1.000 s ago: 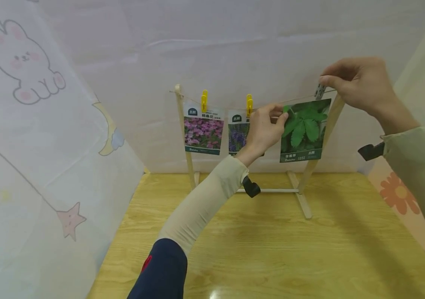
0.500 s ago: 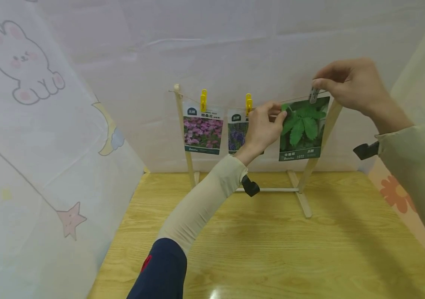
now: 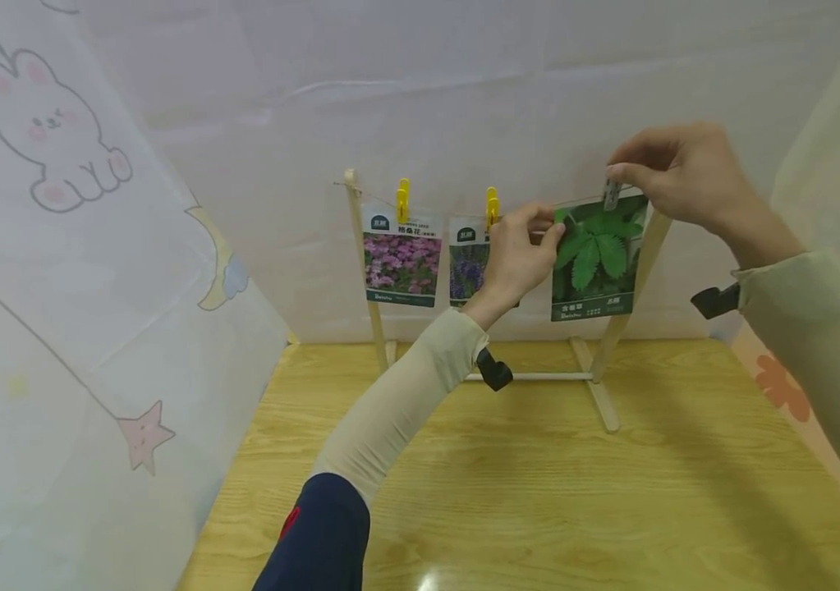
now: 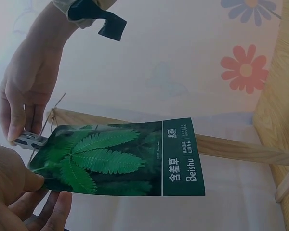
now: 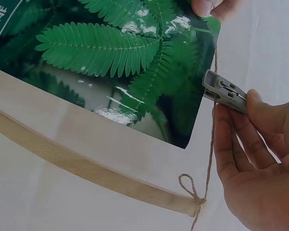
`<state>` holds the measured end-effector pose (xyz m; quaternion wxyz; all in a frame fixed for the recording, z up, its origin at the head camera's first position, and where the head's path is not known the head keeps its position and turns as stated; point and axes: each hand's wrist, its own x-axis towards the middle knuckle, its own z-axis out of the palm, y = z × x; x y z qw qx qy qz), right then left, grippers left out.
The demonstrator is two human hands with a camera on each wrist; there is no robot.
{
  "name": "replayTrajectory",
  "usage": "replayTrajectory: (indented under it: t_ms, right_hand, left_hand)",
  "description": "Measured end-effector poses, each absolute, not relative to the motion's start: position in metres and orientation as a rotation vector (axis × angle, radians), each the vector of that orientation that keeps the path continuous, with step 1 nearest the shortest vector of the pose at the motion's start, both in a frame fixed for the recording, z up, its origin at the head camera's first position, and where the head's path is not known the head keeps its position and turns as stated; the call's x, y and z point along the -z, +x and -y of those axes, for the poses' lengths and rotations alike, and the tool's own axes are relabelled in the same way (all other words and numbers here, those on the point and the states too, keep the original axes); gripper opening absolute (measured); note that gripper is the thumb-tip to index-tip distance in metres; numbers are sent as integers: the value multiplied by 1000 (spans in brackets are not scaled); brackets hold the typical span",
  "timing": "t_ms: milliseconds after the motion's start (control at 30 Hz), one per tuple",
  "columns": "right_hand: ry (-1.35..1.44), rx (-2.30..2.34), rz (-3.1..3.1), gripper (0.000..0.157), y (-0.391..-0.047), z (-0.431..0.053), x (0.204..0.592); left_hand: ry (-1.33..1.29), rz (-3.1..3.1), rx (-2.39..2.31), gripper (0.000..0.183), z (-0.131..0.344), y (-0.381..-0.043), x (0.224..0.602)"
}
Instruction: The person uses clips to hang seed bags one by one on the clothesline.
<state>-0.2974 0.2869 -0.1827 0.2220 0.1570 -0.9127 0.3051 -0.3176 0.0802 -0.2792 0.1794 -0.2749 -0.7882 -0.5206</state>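
Note:
A green seed packet [image 3: 595, 267] with a leaf picture is held up at the twine [image 5: 211, 149] on the right side of a wooden stand. My left hand [image 3: 521, 253] pinches its upper left corner between thumb and fingers. At the packet's top edge, my right hand [image 3: 696, 174] pinches a grey clothespin [image 5: 226, 91] by its handle end. The right wrist view shows the pin's tip overlapping the packet's edge and the twine. Two other seed packets hang to the left, one with pink flowers [image 3: 401, 263] and one with purple flowers [image 3: 468, 267], partly hidden by my left hand.
Yellow clothespins [image 3: 402, 201] grip the two hanging packets. The stand's wooden posts [image 3: 371, 312] rise from a wood-grain table [image 3: 508, 492], with a white crossbar [image 3: 548, 377] low between them. Printed cloth walls [image 3: 94, 328] enclose the back and sides.
My right hand has moved left and slightly down with the grey clothespin, from near the packet's right corner to further in along its top edge. My left hand keeps its hold.

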Motion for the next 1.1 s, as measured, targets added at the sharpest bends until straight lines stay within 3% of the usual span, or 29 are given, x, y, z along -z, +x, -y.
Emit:
replayTrajectory:
  t_ms: [1100]
  right_hand:
    - [447,-777,2578,31,-294,-281,188]
  left_hand:
    - [-750,2220,1499,22,-82,-318,281]
